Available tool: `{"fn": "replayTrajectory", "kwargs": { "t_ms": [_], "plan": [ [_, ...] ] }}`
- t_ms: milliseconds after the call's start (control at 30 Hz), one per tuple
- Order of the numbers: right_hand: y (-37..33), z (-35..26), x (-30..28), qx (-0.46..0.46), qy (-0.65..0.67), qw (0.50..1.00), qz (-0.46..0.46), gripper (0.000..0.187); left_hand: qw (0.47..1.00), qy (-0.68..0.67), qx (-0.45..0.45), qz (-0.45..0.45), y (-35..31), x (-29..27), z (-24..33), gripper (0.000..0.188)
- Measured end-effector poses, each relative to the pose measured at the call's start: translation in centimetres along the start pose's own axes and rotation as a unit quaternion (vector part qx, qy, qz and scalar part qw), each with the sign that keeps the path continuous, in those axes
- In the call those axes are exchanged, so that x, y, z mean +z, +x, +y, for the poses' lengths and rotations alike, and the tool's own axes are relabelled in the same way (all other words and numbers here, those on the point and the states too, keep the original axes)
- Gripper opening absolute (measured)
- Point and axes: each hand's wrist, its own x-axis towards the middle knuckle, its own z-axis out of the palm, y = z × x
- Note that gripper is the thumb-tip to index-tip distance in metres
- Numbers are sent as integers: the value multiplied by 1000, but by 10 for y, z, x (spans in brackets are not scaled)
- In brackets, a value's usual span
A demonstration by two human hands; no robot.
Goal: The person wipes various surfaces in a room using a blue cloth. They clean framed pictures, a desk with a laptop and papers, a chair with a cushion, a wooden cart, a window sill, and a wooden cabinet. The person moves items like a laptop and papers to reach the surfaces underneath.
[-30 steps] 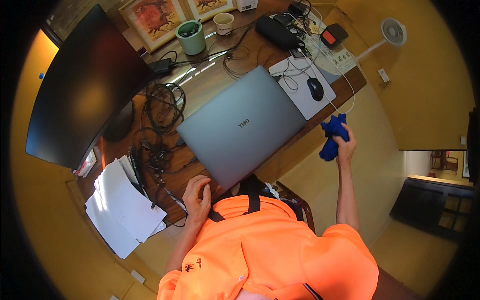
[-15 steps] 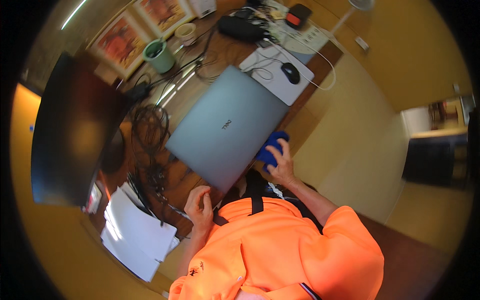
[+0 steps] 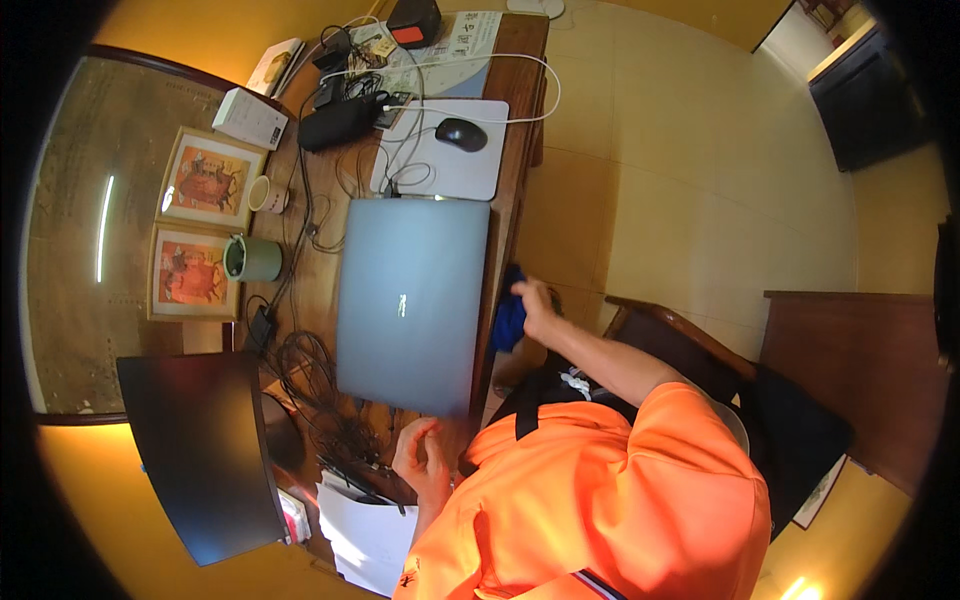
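Note:
A closed grey laptop point(image 3: 415, 300) lies on the wooden desk, its lid down. Off the desk's right edge, my right hand point(image 3: 538, 310) grips a crumpled blue cloth point(image 3: 509, 322); the cloth hangs beside the edge, next to the laptop. My left hand point(image 3: 424, 458) is at the near edge of the desk, just below the laptop's near corner. Its fingers are loosely curled with a gap to the thumb, and nothing shows in them.
Beyond the laptop, a black mouse point(image 3: 461, 135) sits on a white mouse pad point(image 3: 440, 180). A monitor point(image 3: 205, 450), tangled cables point(image 3: 335, 430) and papers point(image 3: 365, 540) occupy the left side. A green cup point(image 3: 260, 259) stands near framed pictures point(image 3: 205, 185). A chair point(image 3: 690, 345) is at right.
The view has turned, so the desk now runs more upright in the picture. My right hand still holds the blue cloth by the desk edge. My left hand stays near the laptop's corner.

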Motion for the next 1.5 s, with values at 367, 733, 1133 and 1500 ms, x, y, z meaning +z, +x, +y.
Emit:
{"fn": "replayTrajectory", "kwargs": {
  "t_ms": [367, 733, 1133, 1500],
  "plan": [
    [137, -111, 24, -289, -212, 933, 32, 62, 994, -66, -89, 21, 45, 65, 36, 13],
    [132, -27, -14, -9, -33, 999, 8, 59, 994, -82, -73, -10, 75, 89, 43, 14],
    [253, -115, 2, -124, -108, 983, 77, 48, 995, -40, -71, 52, 96, 97, 48, 13],
    [395, -354, 46, -224, -53, 973, -18, 58, 983, -68, -149, 88, 186, 213, 111, 13]
  ]
}}
